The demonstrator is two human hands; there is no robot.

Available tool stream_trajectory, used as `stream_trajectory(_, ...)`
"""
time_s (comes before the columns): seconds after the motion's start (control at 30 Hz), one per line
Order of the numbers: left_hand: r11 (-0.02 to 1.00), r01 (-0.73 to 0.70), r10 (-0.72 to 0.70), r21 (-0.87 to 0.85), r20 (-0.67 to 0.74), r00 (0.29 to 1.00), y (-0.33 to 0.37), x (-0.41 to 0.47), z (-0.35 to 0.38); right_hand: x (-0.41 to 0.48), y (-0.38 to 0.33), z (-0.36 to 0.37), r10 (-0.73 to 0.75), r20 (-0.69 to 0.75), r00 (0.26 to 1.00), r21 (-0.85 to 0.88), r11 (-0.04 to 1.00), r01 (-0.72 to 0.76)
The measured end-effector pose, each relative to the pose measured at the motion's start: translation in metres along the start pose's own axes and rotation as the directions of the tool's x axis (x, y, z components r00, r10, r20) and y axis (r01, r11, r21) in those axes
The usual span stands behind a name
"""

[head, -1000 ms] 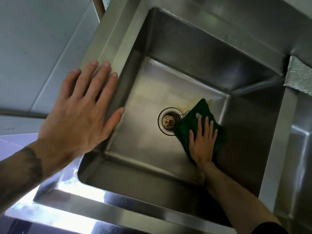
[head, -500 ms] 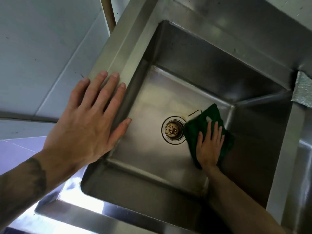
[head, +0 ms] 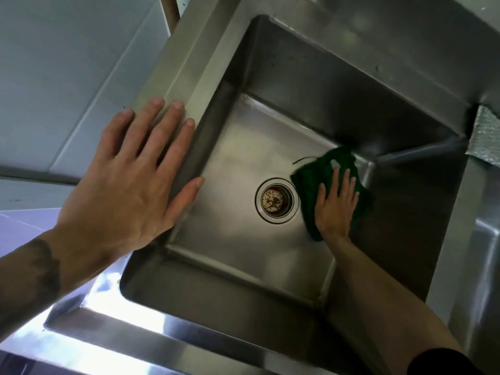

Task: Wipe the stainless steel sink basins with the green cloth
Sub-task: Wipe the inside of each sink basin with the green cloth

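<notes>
A deep stainless steel sink basin fills the middle of the head view, with a round drain strainer in its floor. Down on the basin floor, my right hand presses flat with straight fingers on the green cloth, just right of the drain and close to the far right corner. A loose thread sticks out of the cloth's left edge. My left hand rests flat with spread fingers on the sink's left rim.
A second basin shows at the right edge past a narrow steel divider. Something silvery and textured lies on the rim at the far right. White wall panels stand to the left, and the shiny front rim runs below.
My right hand has slid the green cloth along the basin floor, away from the drain toward the far right corner. My left hand has stayed on the left rim.
</notes>
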State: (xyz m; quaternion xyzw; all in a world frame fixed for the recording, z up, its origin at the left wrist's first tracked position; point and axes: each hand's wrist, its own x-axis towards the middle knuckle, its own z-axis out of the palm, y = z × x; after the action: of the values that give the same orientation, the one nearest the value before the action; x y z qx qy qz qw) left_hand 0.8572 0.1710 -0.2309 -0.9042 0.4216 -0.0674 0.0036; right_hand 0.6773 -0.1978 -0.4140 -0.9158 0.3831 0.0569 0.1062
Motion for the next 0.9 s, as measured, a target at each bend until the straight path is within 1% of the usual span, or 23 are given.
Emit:
stream_trajectory(0.07,1.000,0.014,-0.014,0.002,0.004,1.000,0.001,0.001,0.000,0.000,0.000,-0.002,0.113,-0.024,0.993,0.022,0.993,-0.112)
stream_trajectory(0.1,1.000,0.018,-0.018,0.001,0.004,1.000,0.002,0.001,0.000,0.000,-0.012,0.000,0.182,-0.042,0.982,0.032,0.983,-0.180)
stream_trajectory(0.13,1.000,0.020,-0.020,0.002,0.000,1.000,0.003,0.001,0.000,0.001,-0.031,0.005,0.213,-0.058,0.975,0.043,0.977,-0.211)
stream_trajectory(0.17,1.000,0.020,-0.020,0.006,-0.006,1.000,0.002,0.001,-0.001,0.003,-0.053,0.010,0.188,-0.067,0.980,0.037,0.982,-0.186)
stream_trajectory(0.2,1.000,0.015,-0.015,0.005,-0.006,1.000,0.002,0.001,-0.002,0.005,-0.072,0.015,0.118,-0.069,0.991,0.024,0.993,-0.116)
stream_trajectory(0.27,1.000,0.012,-0.012,0.004,0.009,1.000,0.002,0.002,-0.004,0.008,-0.094,0.020,-0.070,-0.027,0.997,0.013,0.997,0.070)
stream_trajectory(0.33,1.000,0.018,-0.019,0.006,0.029,0.999,0.002,0.001,-0.006,0.013,-0.088,0.017,-0.177,0.016,0.984,0.020,0.984,0.177)
stream_trajectory(0.37,1.000,0.015,-0.015,0.007,0.034,0.999,0.002,0.002,-0.006,0.014,-0.074,0.014,-0.183,0.019,0.983,0.015,0.983,0.183)
stream_trajectory(0.4,1.000,0.013,-0.013,0.007,0.037,0.999,0.002,0.002,-0.006,0.016,-0.057,0.010,-0.156,0.009,0.988,0.003,0.988,0.156)
stream_trajectory(0.43,1.000,0.014,-0.014,0.007,0.033,0.999,0.002,0.002,-0.006,0.017,-0.039,0.005,-0.097,-0.004,0.995,-0.001,0.995,0.097)
stream_trajectory(0.5,1.000,0.015,-0.015,0.005,0.026,1.000,0.001,0.002,-0.005,0.017,-0.020,-0.003,0.071,-0.014,0.997,0.026,0.997,-0.071)
stream_trajectory(0.57,1.000,0.014,-0.014,0.006,0.035,0.999,0.001,0.001,-0.004,0.017,-0.035,-0.001,0.201,-0.029,0.979,0.062,0.978,-0.199)
stream_trajectory(0.6,1.000,0.013,-0.013,0.006,0.040,0.999,0.001,0.001,-0.004,0.018,-0.052,0.003,0.230,-0.041,0.972,0.075,0.971,-0.227)
stream_trajectory(0.63,1.000,0.011,-0.011,0.004,0.041,0.999,0.001,0.001,-0.003,0.019,-0.070,0.006,0.221,-0.046,0.974,0.078,0.973,-0.217)
stream_trajectory(0.67,1.000,0.010,-0.010,0.001,0.040,0.999,0.001,0.001,-0.003,0.020,-0.087,0.010,0.160,-0.048,0.986,0.064,0.986,-0.156)
stream_trajectory(0.73,1.000,0.008,-0.008,-0.004,0.029,1.000,0.001,0.001,-0.001,0.023,-0.102,0.015,-0.054,-0.017,0.998,0.034,0.998,0.055)
stream_trajectory(0.77,1.000,0.006,-0.006,-0.008,0.020,1.000,0.001,0.001,0.000,0.026,-0.097,0.014,-0.148,0.006,0.989,0.031,0.989,0.147)
stream_trajectory(0.8,1.000,0.005,-0.004,-0.008,0.013,1.000,0.000,0.001,0.001,0.030,-0.085,0.012,-0.205,0.012,0.979,0.023,0.978,0.205)
stream_trajectory(0.83,1.000,0.003,-0.003,-0.010,0.008,1.000,0.000,0.001,0.002,0.033,-0.066,0.009,-0.212,0.006,0.977,0.005,0.977,0.212)
stream_trajectory(0.87,1.000,0.001,-0.001,-0.013,0.006,1.000,0.000,0.001,0.003,0.035,-0.045,0.004,-0.166,-0.008,0.986,-0.007,0.986,0.166)
stream_trajectory(0.9,1.000,0.000,0.000,-0.017,0.003,1.000,0.000,0.001,0.003,0.036,-0.026,-0.002,-0.082,-0.023,0.996,0.000,0.997,0.082)
